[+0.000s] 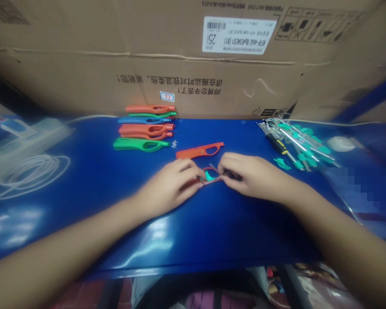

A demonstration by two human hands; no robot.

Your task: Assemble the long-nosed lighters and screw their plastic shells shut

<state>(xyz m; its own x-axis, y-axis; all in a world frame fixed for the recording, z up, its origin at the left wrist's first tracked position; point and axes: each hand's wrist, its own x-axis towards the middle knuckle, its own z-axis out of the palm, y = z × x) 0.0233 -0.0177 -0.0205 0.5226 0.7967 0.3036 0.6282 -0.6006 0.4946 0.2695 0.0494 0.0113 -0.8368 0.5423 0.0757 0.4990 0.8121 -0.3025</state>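
Head: orange casing (pixel 212 181) between left hand (pixel 176 180), right hand (pixel 249 174).

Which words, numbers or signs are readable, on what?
"师傅您辛苦了!": cardboard box, inverted
"请在搬运时对我温柔些,谢谢您!": same box
"KFR-46G/BpR3AES1 (B1)": white label
"25": same label
"33": small sticker
Other print, pictograms: too blurred

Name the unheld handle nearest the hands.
The orange handle lying by itself just beyond the left hand; the other unheld handles lie grouped farther left.
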